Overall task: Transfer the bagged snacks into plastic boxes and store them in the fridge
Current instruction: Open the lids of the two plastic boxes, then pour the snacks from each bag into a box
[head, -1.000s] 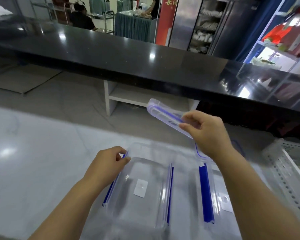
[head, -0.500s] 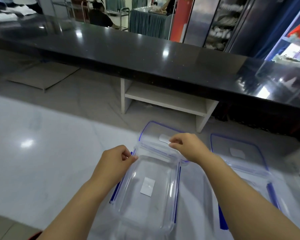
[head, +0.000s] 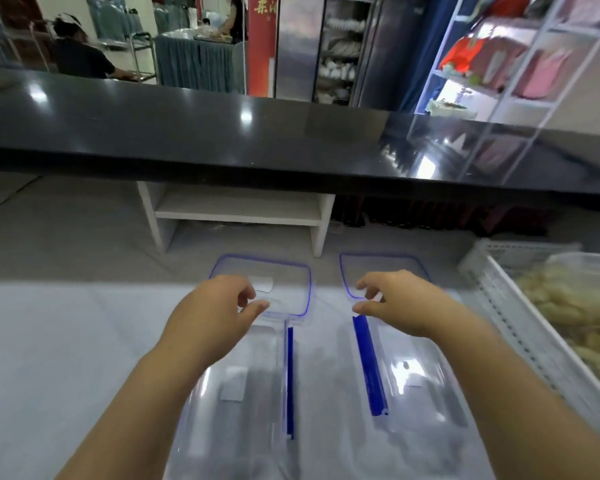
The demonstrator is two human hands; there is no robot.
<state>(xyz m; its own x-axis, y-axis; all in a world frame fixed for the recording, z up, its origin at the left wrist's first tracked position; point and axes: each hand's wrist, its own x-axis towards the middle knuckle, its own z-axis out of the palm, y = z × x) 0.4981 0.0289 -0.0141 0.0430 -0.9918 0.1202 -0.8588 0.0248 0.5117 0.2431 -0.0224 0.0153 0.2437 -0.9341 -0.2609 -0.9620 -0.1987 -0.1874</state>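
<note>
Your two boxes sit side by side on the white table (head: 49, 341), both with their tops off. The left box (head: 243, 393) and the right box (head: 416, 386) are empty, so they are ready to be filled. Each lid lies flat just behind its own box, the left lid (head: 291, 285) and the right lid (head: 378, 265), out of the way but easy to find. Your left hand (head: 219, 306) and your right hand (head: 402, 303) hang over the near edges of the lids. The fingers are apart and softly bent, and they hold nothing. The bagged snacks (head: 575, 299) wait in the white basket (head: 499, 271) on your right, close by. I think reaching for them comes next.
</note>
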